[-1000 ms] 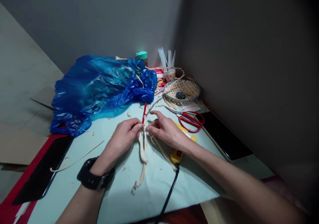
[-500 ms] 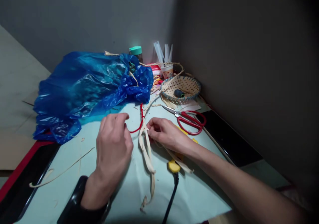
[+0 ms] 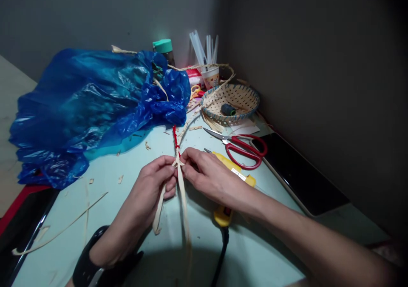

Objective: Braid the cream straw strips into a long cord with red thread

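Both hands meet at a braid of pale, flat plant-fibre strips (image 3: 181,189). My left hand (image 3: 154,180) pinches one strip between thumb and fingers, and its tail hangs below the palm. On the other side my right hand (image 3: 207,174) grips a strip close to the crossing point. Between them another strip hangs straight down toward me. A red cord (image 3: 175,137) is tied around the braid just above my fingertips. From there the finished length runs back past the woven basket (image 3: 230,102). Red-handled scissors (image 3: 244,149) lie beyond my right hand.
A yellow glue gun (image 3: 223,214) with a black cable lies partly under my right forearm. At the left spreads a blue plastic bag (image 3: 95,108). A dark tablet (image 3: 299,172) lies at the right. Behind stand a cup of clear sticks (image 3: 210,76) and a green-lidded jar (image 3: 163,46).
My left hand has come right to the braid and now pinches a strip. The strips are spread apart at the crossing, and the camera view has shifted somewhat.
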{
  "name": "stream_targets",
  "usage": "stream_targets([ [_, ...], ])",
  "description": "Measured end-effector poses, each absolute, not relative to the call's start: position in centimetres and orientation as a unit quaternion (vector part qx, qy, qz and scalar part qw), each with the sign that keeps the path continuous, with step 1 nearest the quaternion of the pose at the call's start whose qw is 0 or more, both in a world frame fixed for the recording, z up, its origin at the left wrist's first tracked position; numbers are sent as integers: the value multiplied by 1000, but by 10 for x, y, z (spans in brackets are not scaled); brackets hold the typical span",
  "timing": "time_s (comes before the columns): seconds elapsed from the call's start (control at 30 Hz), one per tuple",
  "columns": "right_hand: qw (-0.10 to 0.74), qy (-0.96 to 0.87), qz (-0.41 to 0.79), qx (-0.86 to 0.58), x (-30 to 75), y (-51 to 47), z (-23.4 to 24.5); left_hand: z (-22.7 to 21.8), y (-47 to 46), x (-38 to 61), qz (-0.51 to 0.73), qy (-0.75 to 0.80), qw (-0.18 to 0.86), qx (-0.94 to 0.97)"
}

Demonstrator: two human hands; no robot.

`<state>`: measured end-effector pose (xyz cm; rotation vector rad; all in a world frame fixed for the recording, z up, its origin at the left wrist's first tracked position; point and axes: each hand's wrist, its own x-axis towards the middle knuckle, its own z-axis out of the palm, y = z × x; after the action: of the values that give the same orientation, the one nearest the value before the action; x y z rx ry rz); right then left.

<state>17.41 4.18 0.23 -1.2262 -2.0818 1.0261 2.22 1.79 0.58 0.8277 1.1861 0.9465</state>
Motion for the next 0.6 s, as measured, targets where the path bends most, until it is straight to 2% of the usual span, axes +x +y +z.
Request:
stream_targets([
  [0.07,261,-768,378,-446,174,41,3,4,19,23,421,513,668,337],
  [0.23,255,-765,377,-455,176,41,0,-1,21,22,393,572,608,386],
  [0.43,252,-762,353,-482,178,44,0,-3,22,16,370,599,609,366],
  [0.6,260,-736,383,-495,179,46,1,0,19,16,370,633,535,419],
])
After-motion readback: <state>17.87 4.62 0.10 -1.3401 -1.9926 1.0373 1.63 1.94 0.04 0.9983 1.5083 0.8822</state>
